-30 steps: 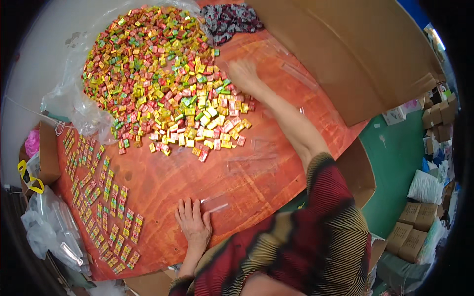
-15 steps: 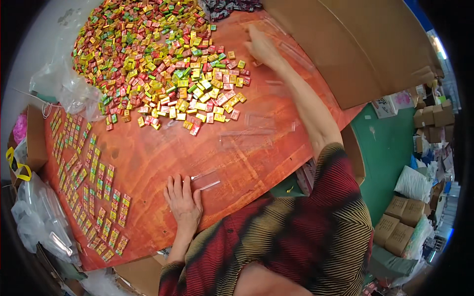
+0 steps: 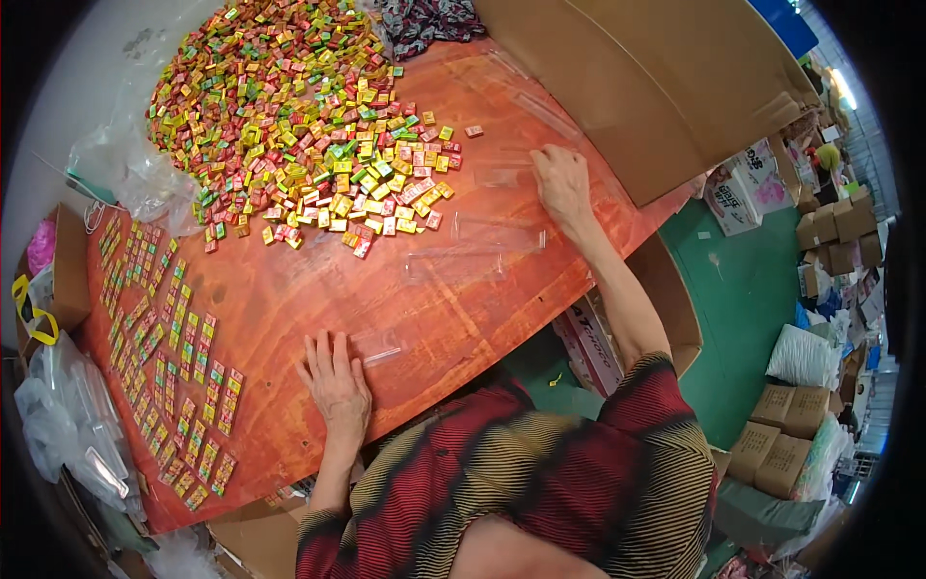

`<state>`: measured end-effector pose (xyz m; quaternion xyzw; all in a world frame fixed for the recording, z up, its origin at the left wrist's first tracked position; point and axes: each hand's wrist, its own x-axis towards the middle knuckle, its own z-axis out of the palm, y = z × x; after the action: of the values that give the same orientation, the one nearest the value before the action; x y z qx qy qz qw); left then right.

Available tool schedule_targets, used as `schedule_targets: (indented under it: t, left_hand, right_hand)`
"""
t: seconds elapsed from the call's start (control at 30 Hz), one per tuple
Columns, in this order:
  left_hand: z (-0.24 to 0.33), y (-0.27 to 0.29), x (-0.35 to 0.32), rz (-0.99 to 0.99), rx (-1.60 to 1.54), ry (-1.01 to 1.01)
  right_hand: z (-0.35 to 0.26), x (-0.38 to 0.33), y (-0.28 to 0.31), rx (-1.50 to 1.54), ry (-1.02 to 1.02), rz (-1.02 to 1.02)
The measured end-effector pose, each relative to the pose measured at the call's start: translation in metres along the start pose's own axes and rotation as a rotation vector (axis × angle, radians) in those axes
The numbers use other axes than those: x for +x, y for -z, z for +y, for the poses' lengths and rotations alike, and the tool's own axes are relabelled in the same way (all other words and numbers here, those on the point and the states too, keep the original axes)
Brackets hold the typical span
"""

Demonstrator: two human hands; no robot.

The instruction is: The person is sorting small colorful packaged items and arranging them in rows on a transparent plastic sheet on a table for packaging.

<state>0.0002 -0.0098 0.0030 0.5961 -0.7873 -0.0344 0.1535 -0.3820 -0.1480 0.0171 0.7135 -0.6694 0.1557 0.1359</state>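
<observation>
My left hand (image 3: 338, 386) lies palm down with its fingers stretched out, near the front edge of the orange-red table. A clear plastic sleeve (image 3: 378, 348) lies just beside its fingers. Farther off to the right, my right hand (image 3: 562, 183) is closed, knuckles up, over the table. Its fingertips are curled under, so I cannot make out what they hold. Another clear sleeve (image 3: 497, 176) is next to that hand. A big heap of small red, yellow and green boxes (image 3: 289, 125) spreads over the far left, with one loose red box (image 3: 474, 131) nearer my right hand.
Rows of small boxes set side by side in strips (image 3: 198, 347) cover the table's left. More clear sleeves (image 3: 453, 266) lie mid-table. A large cardboard panel (image 3: 637, 87) borders the far right; dark patterned cloth (image 3: 429, 21) sits behind the heap. Cartons (image 3: 791, 410) stand on the green floor.
My right hand has come back toward me and to the right from the table's far side, and is now a closed hand. The left hand stays flat near the same sleeve. The view has shifted slightly.
</observation>
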Motion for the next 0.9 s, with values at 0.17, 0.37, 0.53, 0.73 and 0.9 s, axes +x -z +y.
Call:
schedule_targets:
  t: [0.17, 0.37, 0.53, 0.73, 0.9]
  left_hand:
    - [0.022, 0.002, 0.017, 0.0, -0.004, -0.063]
    - [0.034, -0.007, 0.033, -0.172, -0.046, -0.217]
    - [0.017, -0.002, 0.021, -0.193, 0.027, -0.089]
    - [0.033, 0.005, 0.029, -0.051, -0.009, -0.204]
    - [0.065, -0.019, 0.078, -0.019, -0.115, -0.433]
  right_hand:
    - [-0.037, -0.011, 0.0, 0.136, 0.064, -0.096]
    - [-0.059, -0.029, 0.003, 0.195, 0.05, -0.356]
    - [-0.077, -0.037, 0.008, 0.206, 0.138, -0.434]
    - [-0.057, -0.025, 0.006, 0.35, 0.103, -0.003]
    - [-0.023, -0.023, -0.016, 0.213, 0.143, 0.068]
